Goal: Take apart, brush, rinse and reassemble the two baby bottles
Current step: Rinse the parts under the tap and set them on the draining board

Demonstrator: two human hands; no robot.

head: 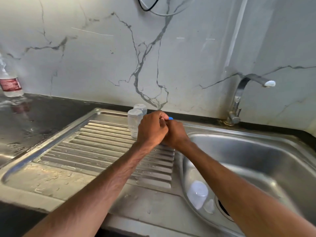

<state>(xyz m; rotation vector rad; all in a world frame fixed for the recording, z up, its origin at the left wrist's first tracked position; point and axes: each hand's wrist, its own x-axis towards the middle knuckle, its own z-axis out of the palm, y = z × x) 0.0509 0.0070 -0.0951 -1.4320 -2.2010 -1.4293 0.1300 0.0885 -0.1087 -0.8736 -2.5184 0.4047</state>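
Observation:
Two clear baby bottle bodies stand upside down on the ribbed drainboard [95, 147], the nearer bottle [134, 123] in front of the farther bottle [140, 107]. Just right of them my left hand [152, 130] and my right hand [176, 134] are curled together around a small blue part [170, 118]; only its tip shows past my fingers. Which hand grips it most I cannot tell. In the sink basin [256, 156], a clear bottle cap [198, 194] lies near the front wall with a clear teat [210, 206] beside it.
A chrome tap [239, 98] rises at the back right, its spout turned right. A plastic water bottle with a red label [10, 82] stands on the wet black counter at far left. The drain hole [222, 208] is near the cap.

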